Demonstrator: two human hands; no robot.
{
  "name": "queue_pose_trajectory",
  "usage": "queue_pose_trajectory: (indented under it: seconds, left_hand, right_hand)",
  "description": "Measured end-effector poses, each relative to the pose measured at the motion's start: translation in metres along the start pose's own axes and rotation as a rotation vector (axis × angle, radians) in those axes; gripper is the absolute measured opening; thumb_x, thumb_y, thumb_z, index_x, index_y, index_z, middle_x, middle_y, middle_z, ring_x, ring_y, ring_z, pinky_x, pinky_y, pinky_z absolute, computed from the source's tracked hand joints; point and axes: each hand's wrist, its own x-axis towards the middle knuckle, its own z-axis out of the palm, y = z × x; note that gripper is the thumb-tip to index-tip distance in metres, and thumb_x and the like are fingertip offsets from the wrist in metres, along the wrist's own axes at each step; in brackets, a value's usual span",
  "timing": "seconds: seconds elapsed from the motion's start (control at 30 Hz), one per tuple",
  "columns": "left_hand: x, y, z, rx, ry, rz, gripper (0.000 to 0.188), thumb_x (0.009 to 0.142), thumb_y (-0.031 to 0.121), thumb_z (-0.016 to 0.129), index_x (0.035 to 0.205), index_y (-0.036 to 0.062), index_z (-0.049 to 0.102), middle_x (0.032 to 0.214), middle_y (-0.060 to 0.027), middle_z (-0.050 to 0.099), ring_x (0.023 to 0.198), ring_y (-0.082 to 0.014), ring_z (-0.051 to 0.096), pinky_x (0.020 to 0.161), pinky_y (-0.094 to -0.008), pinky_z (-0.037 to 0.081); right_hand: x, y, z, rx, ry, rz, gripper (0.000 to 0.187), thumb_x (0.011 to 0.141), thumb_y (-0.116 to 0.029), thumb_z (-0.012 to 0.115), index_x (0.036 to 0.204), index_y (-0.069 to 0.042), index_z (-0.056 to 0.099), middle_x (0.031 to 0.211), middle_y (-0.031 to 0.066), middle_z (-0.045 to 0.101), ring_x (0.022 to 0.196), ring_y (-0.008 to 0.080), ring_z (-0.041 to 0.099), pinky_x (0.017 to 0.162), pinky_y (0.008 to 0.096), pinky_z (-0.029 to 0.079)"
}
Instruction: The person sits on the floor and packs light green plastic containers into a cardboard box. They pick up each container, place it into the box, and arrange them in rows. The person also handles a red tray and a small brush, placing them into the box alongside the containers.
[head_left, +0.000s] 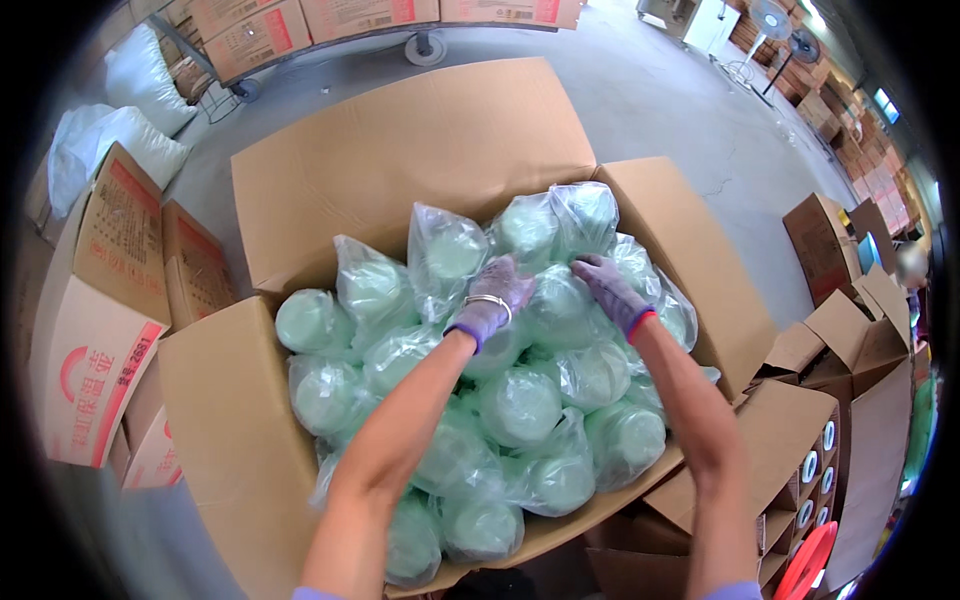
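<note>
A large open cardboard box (415, 165) stands in front of me, filled with clear plastic bags, each around a pale green, round-ended item (520, 405). Their exact kind cannot be made out; they could be stacked cups or bowls. My left hand (503, 290), in a purple-grey glove with a bracelet at the wrist, is closed at the left of a bagged green item (558, 300) near the middle. My right hand (612, 287), gloved alike with a red cuff edge, has its fingers bent against the upper right of that bag. Both hands' fingertips are partly hidden.
Printed cartons (110, 310) stand at the left below white sacks (145, 85). A cart (425, 45) carries more cartons at the back. Open boxes (850, 330) and a divided carton with white rings (808, 467) are at right, beside a red round object (808, 560). Fans (770, 20) stand far right.
</note>
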Motion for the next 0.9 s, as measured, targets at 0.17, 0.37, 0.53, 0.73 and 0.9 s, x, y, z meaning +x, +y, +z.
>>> queue_pose_trajectory:
  seconds: [0.17,0.37,0.53,0.73,0.9]
  left_hand:
    - [-0.134,0.006,-0.063,0.011,0.299,0.524,0.044,0.078,0.018,0.066,0.117,0.0007,0.054,0.122,-0.0214,0.053,0.112,-0.0367,0.052,0.093,-0.0415,0.042]
    - [-0.342,-0.061,-0.108,0.565,0.451,-0.012,0.063,0.078,0.026,0.063,0.13,-0.003,0.042,0.136,-0.028,0.036,0.128,-0.046,0.03,0.107,-0.0578,0.018]
    - [-0.461,-0.13,-0.046,0.796,0.421,-0.258,0.083,0.079,0.042,0.059,0.139,-0.008,0.029,0.144,-0.0294,0.027,0.137,-0.0454,0.018,0.111,-0.0608,0.004]
    - [-0.458,-0.134,-0.039,0.663,0.467,-0.268,0.085,0.079,0.045,0.056,0.14,-0.0072,0.028,0.146,-0.0282,0.025,0.139,-0.0439,0.014,0.111,-0.0605,0.001]
    - [-0.461,-0.143,-0.038,0.679,0.503,-0.251,0.084,0.079,0.046,0.055,0.14,-0.0065,0.03,0.145,-0.0266,0.027,0.139,-0.0428,0.015,0.112,-0.0599,0.001]
  right_hand:
    - [-0.11,-0.043,-0.031,-0.265,-0.063,-0.138,0.05,0.085,-0.022,0.06,0.127,0.001,0.047,0.127,0.021,0.05,0.111,0.032,0.054,0.095,0.0374,0.044]
    - [-0.326,-0.112,-0.06,-0.744,-0.142,-0.312,0.046,0.076,-0.013,0.064,0.119,-0.003,0.051,0.121,0.0217,0.049,0.113,0.0396,0.048,0.096,0.0455,0.04]
    - [-0.45,-0.091,-0.054,-1.01,-0.228,-0.191,0.059,0.082,-0.041,0.059,0.127,-0.005,0.049,0.137,0.0169,0.042,0.132,0.0363,0.032,0.109,0.0539,0.022]
    - [-0.471,-0.072,-0.047,-1.351,-0.04,-0.568,0.04,0.068,-0.022,0.067,0.104,-0.007,0.059,0.113,0.0161,0.053,0.114,0.0359,0.046,0.103,0.0603,0.029]
    - [-0.48,-0.062,-0.044,-1.243,0.088,-0.549,0.035,0.069,-0.023,0.066,0.1,-0.008,0.062,0.121,0.0146,0.05,0.119,0.0371,0.042,0.101,0.0663,0.023]
